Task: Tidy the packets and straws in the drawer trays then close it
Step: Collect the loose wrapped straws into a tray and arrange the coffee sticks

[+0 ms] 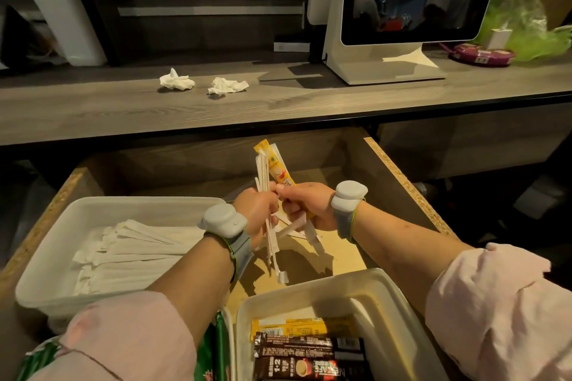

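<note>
Over the open wooden drawer (399, 170), my left hand (257, 210) grips a bundle of white paper-wrapped straws (263, 173) upright. My right hand (306, 204), touching the left, pinches a yellow stick packet (277, 168) and also holds a few straws that hang below it. A white tray (62, 232) at the left holds several wrapped straws (139, 250). A second white tray (387, 288) at the front holds dark coffee packets (309, 353) and a yellow packet (294, 325). Green packets (213, 346) lie under my left sleeve.
A wooden counter (278, 105) runs above the drawer with two crumpled tissues (176, 80) (227, 86), a white-framed screen on a stand (402, 9), a green bag (520, 18) and a purple packet (483, 56) at the right. Bare drawer floor (334, 254) shows between the trays.
</note>
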A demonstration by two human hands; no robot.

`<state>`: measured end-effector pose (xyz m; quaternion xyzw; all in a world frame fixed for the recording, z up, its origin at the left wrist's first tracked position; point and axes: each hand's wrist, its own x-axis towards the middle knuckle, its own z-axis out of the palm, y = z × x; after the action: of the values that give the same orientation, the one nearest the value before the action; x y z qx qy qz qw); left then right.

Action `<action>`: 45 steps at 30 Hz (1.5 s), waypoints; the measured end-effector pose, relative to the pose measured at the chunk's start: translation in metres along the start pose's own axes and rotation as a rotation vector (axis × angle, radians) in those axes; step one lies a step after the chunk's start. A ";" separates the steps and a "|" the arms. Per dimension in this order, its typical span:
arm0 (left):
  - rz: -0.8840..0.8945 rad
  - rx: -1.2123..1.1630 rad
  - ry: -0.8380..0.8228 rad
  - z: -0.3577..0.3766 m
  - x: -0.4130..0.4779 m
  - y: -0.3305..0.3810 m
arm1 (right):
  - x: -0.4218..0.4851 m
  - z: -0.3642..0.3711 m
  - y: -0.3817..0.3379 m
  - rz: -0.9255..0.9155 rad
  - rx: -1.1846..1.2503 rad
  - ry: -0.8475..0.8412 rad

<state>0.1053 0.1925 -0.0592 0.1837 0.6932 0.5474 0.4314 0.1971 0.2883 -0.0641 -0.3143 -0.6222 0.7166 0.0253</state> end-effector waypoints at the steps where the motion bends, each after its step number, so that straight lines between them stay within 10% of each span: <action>1: 0.059 0.093 -0.010 -0.002 -0.001 -0.002 | 0.002 0.001 0.000 0.005 0.020 -0.014; 8: 0.225 0.590 0.020 0.005 0.003 -0.012 | 0.006 0.002 0.010 0.016 0.027 0.003; 14: 0.105 0.075 0.166 -0.008 0.002 0.007 | 0.003 -0.015 0.006 -0.020 0.040 0.061; 23: 0.059 0.231 0.207 -0.009 -0.001 0.013 | 0.001 -0.006 0.000 0.016 0.116 -0.192; 27: 0.042 -0.062 0.027 0.000 -0.014 0.008 | -0.002 0.002 -0.003 0.075 -0.003 -0.164; 41: 0.049 0.072 0.270 -0.007 0.000 0.014 | -0.011 0.015 -0.017 -0.086 -0.691 0.222; 45: 0.118 -0.085 0.308 -0.015 0.005 0.027 | -0.041 -0.009 -0.033 0.035 -0.798 0.005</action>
<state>0.0846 0.1966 -0.0360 0.1195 0.7152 0.6225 0.2944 0.2226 0.2860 -0.0168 -0.3119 -0.8461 0.4181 -0.1095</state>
